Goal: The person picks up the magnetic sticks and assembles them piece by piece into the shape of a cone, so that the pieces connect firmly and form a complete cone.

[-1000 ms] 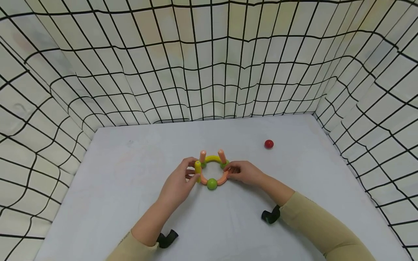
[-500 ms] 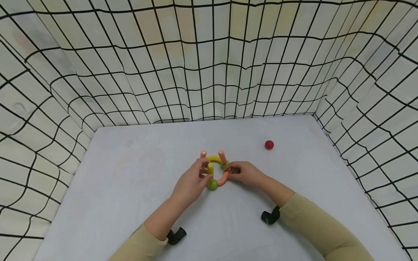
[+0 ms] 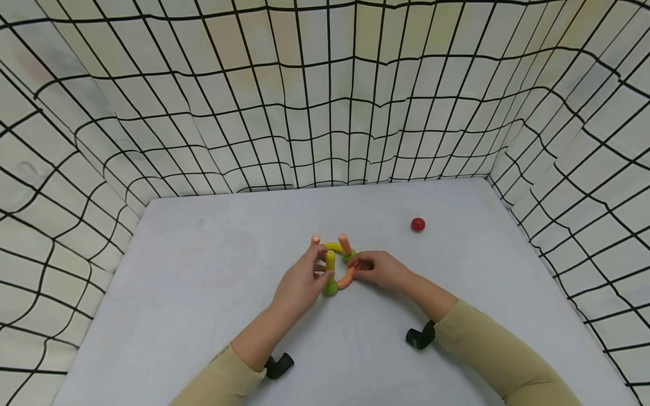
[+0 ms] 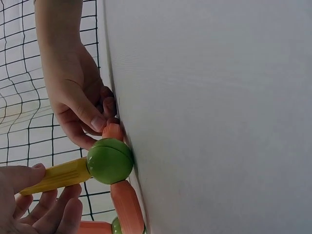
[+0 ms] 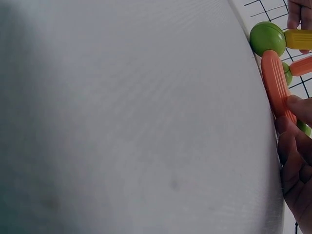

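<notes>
A ring of curved toy rods and green balls lies on the white table, with two orange rods [image 3: 345, 244] upright at its far side. My left hand [image 3: 299, 282] pinches a yellow rod [image 4: 63, 174] between thumb and fingers. The rod's end meets the near green ball [image 4: 109, 161], upright above it in the head view. How deep it sits in the ball cannot be seen. My right hand [image 3: 383, 269] grips a curved orange rod [image 5: 277, 80] on the ring's right side. The ring's left side is partly hidden behind my left hand.
A red ball [image 3: 418, 224] lies at the back right of the table [image 3: 203, 282]. Black netting [image 3: 330, 107] over white walls surrounds the back and sides. Black mounts [image 3: 420, 336] hang at both wrists.
My left hand has carried the yellow rod rightward from the ring's left side onto the near green ball. My right hand has kept its grip in place.
</notes>
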A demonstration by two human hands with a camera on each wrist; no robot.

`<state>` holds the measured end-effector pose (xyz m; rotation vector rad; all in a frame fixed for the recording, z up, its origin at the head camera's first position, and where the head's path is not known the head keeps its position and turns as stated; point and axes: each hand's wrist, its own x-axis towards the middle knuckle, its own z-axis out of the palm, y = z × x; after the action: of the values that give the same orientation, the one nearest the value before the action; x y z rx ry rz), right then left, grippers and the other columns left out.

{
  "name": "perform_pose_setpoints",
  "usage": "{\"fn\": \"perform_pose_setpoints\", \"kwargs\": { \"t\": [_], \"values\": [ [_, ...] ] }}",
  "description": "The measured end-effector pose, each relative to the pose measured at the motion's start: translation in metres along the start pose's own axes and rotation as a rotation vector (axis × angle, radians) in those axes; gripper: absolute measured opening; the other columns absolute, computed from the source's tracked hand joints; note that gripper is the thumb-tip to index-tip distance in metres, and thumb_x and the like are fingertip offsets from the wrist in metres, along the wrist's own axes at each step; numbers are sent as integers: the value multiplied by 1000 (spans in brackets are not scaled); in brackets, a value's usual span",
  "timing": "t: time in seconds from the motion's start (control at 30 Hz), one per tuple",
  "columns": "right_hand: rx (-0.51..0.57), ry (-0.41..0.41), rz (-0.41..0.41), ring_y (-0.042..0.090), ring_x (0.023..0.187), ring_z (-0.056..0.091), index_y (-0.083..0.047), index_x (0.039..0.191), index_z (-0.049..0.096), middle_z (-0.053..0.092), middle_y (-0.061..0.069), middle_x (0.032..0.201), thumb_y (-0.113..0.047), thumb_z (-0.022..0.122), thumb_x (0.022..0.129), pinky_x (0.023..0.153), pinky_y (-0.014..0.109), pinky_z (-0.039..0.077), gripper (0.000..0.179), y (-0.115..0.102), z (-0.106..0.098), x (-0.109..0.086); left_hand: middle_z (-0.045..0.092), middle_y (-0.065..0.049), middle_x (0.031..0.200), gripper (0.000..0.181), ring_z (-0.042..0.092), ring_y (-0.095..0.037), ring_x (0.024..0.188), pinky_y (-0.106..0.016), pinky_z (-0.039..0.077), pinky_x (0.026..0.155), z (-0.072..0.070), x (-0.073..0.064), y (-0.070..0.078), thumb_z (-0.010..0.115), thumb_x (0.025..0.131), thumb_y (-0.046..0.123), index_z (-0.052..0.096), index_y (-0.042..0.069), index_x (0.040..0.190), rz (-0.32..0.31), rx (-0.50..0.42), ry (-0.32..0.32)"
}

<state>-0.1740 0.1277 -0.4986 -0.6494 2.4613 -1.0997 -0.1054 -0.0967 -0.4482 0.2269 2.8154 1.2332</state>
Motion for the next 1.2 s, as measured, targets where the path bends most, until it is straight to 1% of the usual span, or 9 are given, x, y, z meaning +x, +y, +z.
{"fn": "perform_pose_setpoints", "kwargs": {
  "t": [0.23, 0.37, 0.53, 0.73, 0.93, 1.0, 1.1, 1.2],
  "values": [
    [2, 0, 5, 13, 80, 56, -19, 111, 72, 64, -7, 86, -21, 74, 91, 72, 28, 48, 21, -2, 0, -1, 66, -1, 110, 42, 68, -18, 99, -34, 55, 78, 2, 1, -1, 73, 92, 21, 52, 18, 128, 0, 23, 21],
    [3, -5, 6, 13, 80, 57, -20, 113, 72, 64, -7, 85, -21, 74, 91, 72, 28, 48, 22, -2, 0, -1, 65, 0, 110, 43, 67, -18, 98, -34, 55, 77, 2, 0, -1, 73, 92, 22, 52, 17, 130, -5, 33, 27],
    [6, -7, 4, 13, 80, 57, -19, 113, 72, 64, -8, 86, -21, 74, 91, 73, 28, 49, 23, -1, -1, -1, 64, 0, 112, 44, 67, -18, 96, -33, 55, 75, 1, -2, 1, 73, 92, 23, 53, 17, 130, -12, 22, 40],
    [-5, 3, 3, 13, 81, 57, -22, 114, 72, 65, -8, 88, -24, 74, 91, 72, 28, 48, 23, -1, -4, -4, 64, 1, 109, 42, 65, -14, 93, -32, 55, 76, -3, -7, 0, 73, 92, 24, 56, 17, 130, -23, 6, 87],
    [11, 10, 85, 16, 81, 57, -24, 115, 71, 63, -4, 91, -26, 71, 93, 69, 29, 50, 23, 1, -17, -11, 64, -2, 112, 40, 62, -13, 95, -33, 54, 80, -12, -9, -7, 72, 93, 21, 57, 15, 130, -9, -32, 137],
    [13, 19, 97, 17, 82, 56, -23, 116, 71, 62, -4, 92, -26, 71, 93, 69, 29, 51, 23, 5, -23, -13, 64, -3, 112, 38, 61, -13, 95, -34, 53, 82, -16, -7, -10, 71, 93, 21, 58, 14, 128, -5, -41, 146],
    [4, 53, 106, 17, 82, 57, -21, 116, 71, 63, -3, 93, -25, 71, 93, 69, 30, 51, 23, 11, -34, -16, 64, -2, 109, 37, 61, -14, 95, -35, 52, 82, -21, -6, -13, 72, 93, 22, 59, 14, 126, -14, -43, 158],
    [6, 99, 116, 19, 82, 57, -17, 117, 71, 64, -1, 94, -23, 71, 93, 69, 31, 51, 24, 17, -46, -20, 62, 1, 107, 38, 61, -16, 96, -35, 52, 82, -25, -4, -16, 72, 92, 23, 59, 12, 127, -34, -28, 161]
  ]
}}
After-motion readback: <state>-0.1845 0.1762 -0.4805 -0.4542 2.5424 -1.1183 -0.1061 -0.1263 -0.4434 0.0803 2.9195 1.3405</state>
